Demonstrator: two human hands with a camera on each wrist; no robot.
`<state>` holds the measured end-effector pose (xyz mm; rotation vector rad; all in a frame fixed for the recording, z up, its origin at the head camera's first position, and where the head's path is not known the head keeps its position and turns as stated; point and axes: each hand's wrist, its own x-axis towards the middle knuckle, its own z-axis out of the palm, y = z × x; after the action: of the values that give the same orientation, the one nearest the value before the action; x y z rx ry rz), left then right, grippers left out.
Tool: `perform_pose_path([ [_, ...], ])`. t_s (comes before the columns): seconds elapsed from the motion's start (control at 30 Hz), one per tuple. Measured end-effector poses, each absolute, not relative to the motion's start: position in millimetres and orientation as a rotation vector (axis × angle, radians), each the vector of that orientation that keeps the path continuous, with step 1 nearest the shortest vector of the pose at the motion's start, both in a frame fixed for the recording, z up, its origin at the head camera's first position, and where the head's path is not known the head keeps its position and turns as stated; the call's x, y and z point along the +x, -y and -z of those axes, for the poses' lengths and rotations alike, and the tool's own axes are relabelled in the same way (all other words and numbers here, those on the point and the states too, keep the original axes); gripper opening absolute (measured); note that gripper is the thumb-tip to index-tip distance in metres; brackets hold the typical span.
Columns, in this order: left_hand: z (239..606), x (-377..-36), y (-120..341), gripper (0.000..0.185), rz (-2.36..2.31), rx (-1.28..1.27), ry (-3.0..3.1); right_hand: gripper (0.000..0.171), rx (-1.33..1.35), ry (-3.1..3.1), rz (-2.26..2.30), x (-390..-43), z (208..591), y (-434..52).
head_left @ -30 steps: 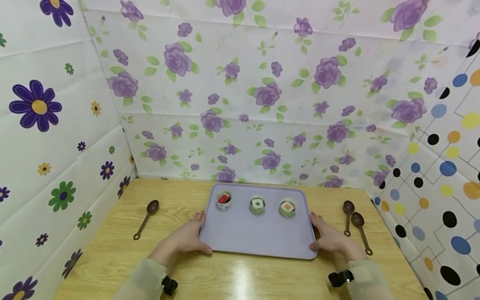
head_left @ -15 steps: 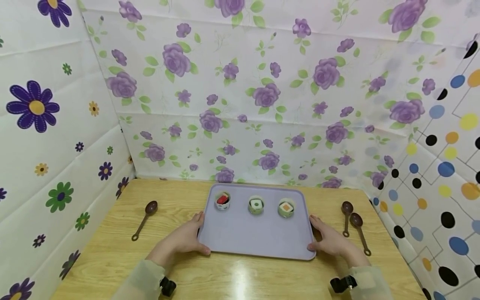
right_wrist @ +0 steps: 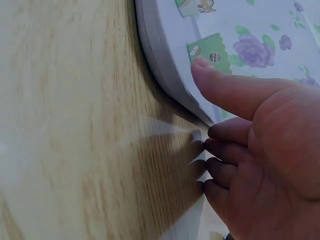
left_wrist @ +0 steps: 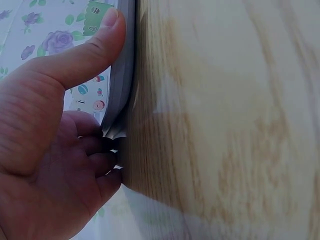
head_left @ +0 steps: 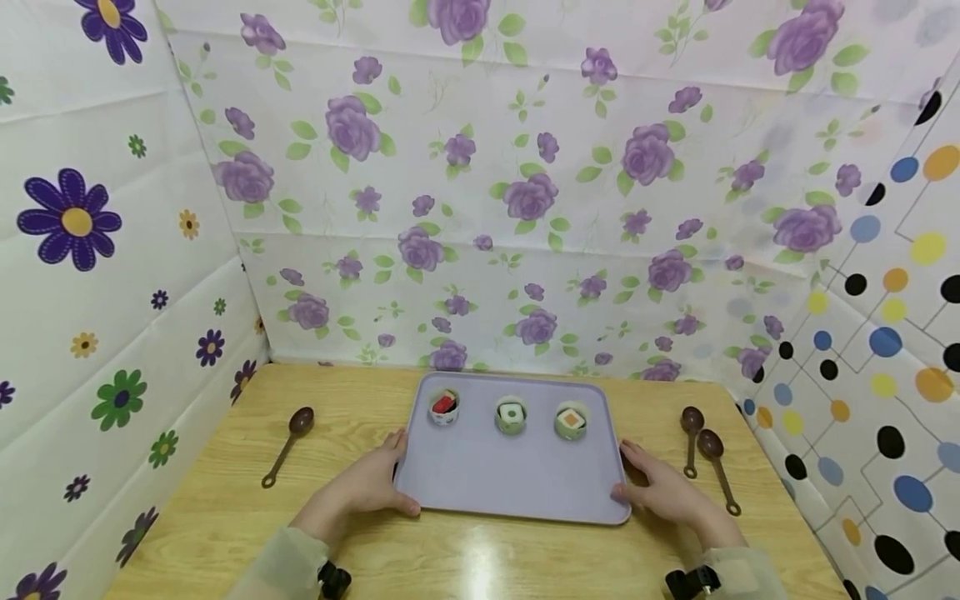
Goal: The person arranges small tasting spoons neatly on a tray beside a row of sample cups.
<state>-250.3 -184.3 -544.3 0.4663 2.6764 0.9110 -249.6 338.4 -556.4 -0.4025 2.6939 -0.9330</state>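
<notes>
Head view: left hand [head_left: 365,486] and right hand [head_left: 660,492] each pinch a side rim of the lilac tray [head_left: 510,479], thumbs on top, at the table's [head_left: 225,500] near edge, keeping three cups [head_left: 511,416] level.

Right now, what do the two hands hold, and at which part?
Both hold the lilac tray: the left hand grips its left edge, the right hand its right edge, thumbs on the rim.

Light: we see bright, even light from above.
Glare: a white streak on the counter [head_left: 480,546].
Wrist views: dimmer, bluish, soft focus.
</notes>
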Motion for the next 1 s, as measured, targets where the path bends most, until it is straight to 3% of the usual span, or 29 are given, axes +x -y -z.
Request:
perform_pose_path([
  [0.67,546,-251,183,0.135,-0.905,0.449,-2.68,0.053,-0.069,-2.911,1.303,-231,544,-387],
  [1.0,544,-250,182,0.135,-0.901,0.44,-2.682,0.068,0.21,-2.845,1.387,-220,534,-418],
])
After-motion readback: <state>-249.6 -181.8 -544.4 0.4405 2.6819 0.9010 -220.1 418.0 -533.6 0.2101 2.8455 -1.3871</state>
